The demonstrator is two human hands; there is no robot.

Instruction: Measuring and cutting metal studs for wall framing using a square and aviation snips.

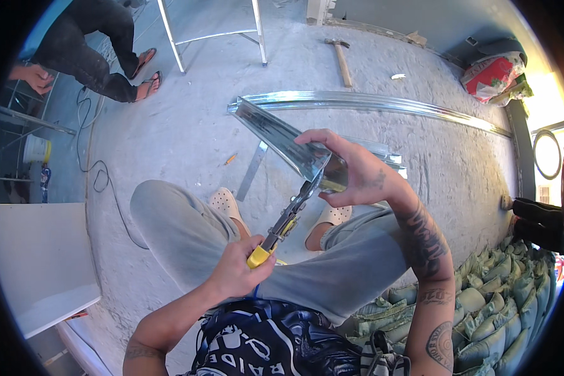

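Note:
My left hand (237,269) is closed round the yellow handles of a pair of tin snips (287,220). The snips point up and away from me, and their jaws meet the near end of a shiny metal channel (274,135). I cannot make out how far the jaws are apart. Gripping that same end is my right hand (371,178), thumb below and fingers over the side. The channel slants away to the far left, its far end by a long metal track (382,103) on the floor.
A hammer (343,62), a steel ruler (252,170) and an orange pencil-like piece (231,158) lie on the concrete floor. A metal ladder (219,39) stands at the back. Another person in sandals (149,84) is at far left. Stacked green bags (501,301) fill the near right.

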